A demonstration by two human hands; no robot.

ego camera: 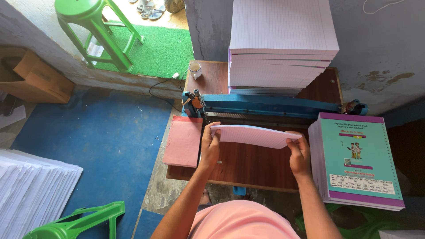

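Between your two hands sits a thin bundle of ruled sheets, held level above the brown wooden table and just short of the blue machine. Your left hand grips the bundle's left end, thumb pressed on top and the other fingers curled underneath, pinching the paper. Your right hand takes the right end, fingers wrapped over the corner and closed on it (how the thumb lies on that side you cannot tell from here).

Just left of your left fingers lies a pink pad, overhanging the table's edge. Right of your right fingers, near but not touching them, stands a stack of notebooks with teal and purple covers. Beyond your fingertips, past the long blue machine, a tall pile of ruled paper rises against the grey wall, and a small white cup stands at the far left corner of the table beside it.

Well off to the left, a blue floor carries another fan of white sheets, a green plastic stool lies low at the bottom edge, and a second green stool stands on a green mat farther away.
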